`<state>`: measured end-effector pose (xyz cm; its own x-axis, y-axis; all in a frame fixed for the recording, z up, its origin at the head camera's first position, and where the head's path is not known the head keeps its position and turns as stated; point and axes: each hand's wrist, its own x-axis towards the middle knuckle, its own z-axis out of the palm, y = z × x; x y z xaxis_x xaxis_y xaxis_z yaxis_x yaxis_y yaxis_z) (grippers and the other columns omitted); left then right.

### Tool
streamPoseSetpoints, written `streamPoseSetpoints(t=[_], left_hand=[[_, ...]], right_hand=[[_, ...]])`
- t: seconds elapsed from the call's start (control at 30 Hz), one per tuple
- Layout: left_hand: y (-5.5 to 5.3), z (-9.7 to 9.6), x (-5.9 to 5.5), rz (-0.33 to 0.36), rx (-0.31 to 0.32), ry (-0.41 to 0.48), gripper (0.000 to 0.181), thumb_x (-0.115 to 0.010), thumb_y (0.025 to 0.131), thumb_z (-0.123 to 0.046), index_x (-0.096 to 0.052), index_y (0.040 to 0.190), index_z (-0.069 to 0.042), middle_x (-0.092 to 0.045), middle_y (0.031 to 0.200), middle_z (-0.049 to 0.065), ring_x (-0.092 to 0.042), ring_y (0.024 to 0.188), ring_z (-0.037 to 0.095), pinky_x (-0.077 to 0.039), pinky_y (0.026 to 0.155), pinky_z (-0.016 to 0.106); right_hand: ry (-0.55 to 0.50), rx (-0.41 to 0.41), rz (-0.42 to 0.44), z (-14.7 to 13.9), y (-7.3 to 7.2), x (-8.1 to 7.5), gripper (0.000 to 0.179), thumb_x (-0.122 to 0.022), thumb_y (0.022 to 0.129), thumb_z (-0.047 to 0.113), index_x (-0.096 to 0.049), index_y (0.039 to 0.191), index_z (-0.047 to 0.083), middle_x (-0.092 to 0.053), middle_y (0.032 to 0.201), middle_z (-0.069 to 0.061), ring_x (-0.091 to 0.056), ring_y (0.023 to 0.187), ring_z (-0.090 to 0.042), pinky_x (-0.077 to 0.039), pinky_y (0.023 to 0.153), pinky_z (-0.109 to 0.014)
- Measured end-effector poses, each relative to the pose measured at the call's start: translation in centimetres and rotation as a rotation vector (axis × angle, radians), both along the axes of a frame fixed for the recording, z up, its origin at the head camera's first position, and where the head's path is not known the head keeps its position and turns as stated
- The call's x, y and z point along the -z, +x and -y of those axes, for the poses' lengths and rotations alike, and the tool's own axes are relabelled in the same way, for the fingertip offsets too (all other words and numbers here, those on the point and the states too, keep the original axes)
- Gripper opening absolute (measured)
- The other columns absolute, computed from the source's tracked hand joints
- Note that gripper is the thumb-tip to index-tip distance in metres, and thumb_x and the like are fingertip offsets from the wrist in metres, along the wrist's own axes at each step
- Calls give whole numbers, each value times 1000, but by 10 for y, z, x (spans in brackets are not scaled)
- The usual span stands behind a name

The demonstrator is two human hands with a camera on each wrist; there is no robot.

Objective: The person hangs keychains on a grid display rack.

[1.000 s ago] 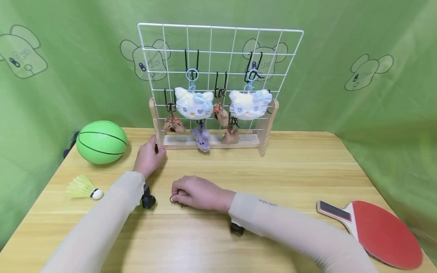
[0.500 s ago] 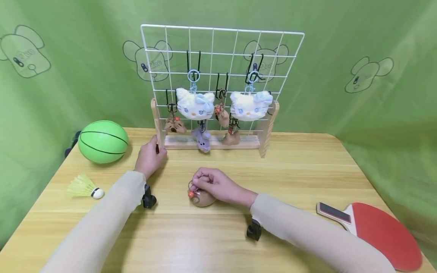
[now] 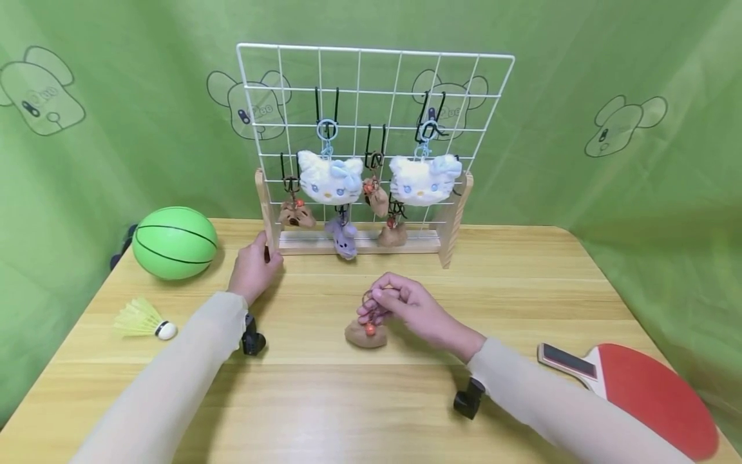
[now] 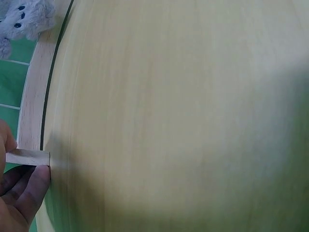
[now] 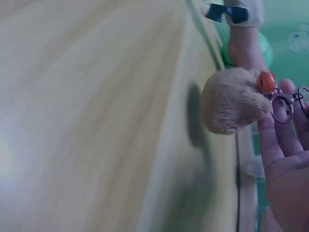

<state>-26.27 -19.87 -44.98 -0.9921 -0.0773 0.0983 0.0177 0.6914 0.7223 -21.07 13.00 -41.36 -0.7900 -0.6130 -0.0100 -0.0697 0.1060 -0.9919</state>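
My left hand (image 3: 252, 270) grips the lower left wooden leg (image 3: 264, 200) of a white wire grid rack (image 3: 377, 49). In the left wrist view, thumb and fingers lie on either side of that wooden foot (image 4: 29, 157). Over the middle of the table, my right hand (image 3: 417, 312) pinches the metal ring of a brown plush keychain (image 3: 361, 336) with an orange bead. The plush (image 5: 229, 104) hangs beneath the fingers in the right wrist view, its shadow apart from it on the wood. More keychains hang on the rack's black hooks, among them a white cat plush (image 3: 330, 180) and a purple plush (image 3: 343, 238).
A green ball (image 3: 174, 241) and a yellow shuttlecock (image 3: 145, 320) lie on the left of the table (image 3: 324, 412). At the right edge rests a red table tennis paddle (image 3: 649, 393). Green cloth (image 3: 626, 58) encloses the back and sides.
The right hand has moved right and slightly toward the rack, bringing the brown plush keychain up into view from under the hand. My left hand stays on the rack leg.
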Motion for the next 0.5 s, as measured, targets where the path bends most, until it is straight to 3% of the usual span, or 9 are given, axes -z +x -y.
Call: streamPoseSetpoints(t=[0.2, 0.5], left_hand=[[0, -1, -1, 5, -5, 5, 45, -54, 102, -10, -47, 145, 1, -64, 93, 20, -55, 71, 23, -47, 58, 29], [1, -1, -1, 8, -2, 8, 43, -53, 102, -9, -48, 144, 2, -65, 94, 22, -55, 70, 23, -46, 58, 30]], right_hand=[[-28, 84, -27, -21, -2, -19, 18, -48, 109, 8, -59, 114, -6, -80, 101, 3, -77, 95, -12, -64, 88, -31], [-27, 212, -155, -51, -16, -44, 12, -53, 108, 9, -64, 109, 5, -80, 100, 8, -76, 96, -6, -61, 92, -26]])
